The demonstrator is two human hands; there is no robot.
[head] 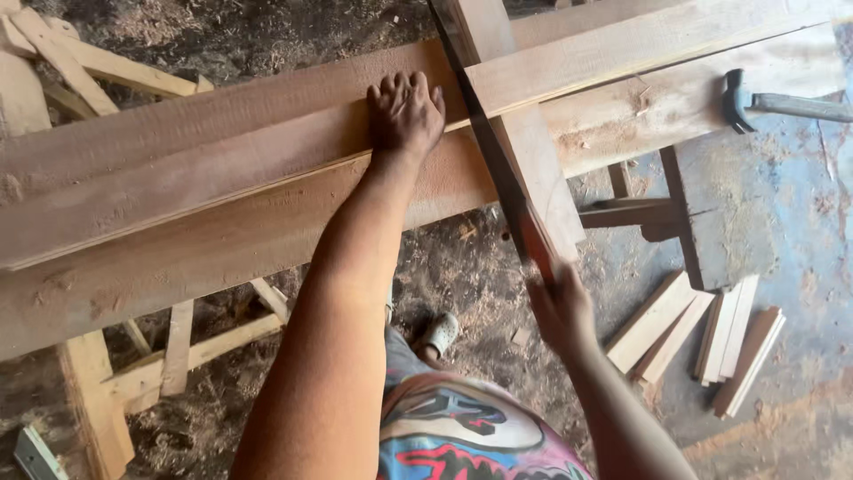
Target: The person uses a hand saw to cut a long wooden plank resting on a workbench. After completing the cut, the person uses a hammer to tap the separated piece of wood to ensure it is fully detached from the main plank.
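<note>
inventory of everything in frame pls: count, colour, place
long planks: at least two, reddish-brown, stacked across the frame on a stand
cross board: one, light brown, lying over the planks, right of centre
hammer: one, dark head with grey handle, on the plank at upper right
short wood offcuts: several, pale brown, on the floor at lower right
wooden stand: one, pale wood, under the planks at lower left
scrap wood: a few pieces, pale, upper left
sawdust floor: grey-brown
left hand: flat on the planks
right hand: gripping the cross board's near end
</note>
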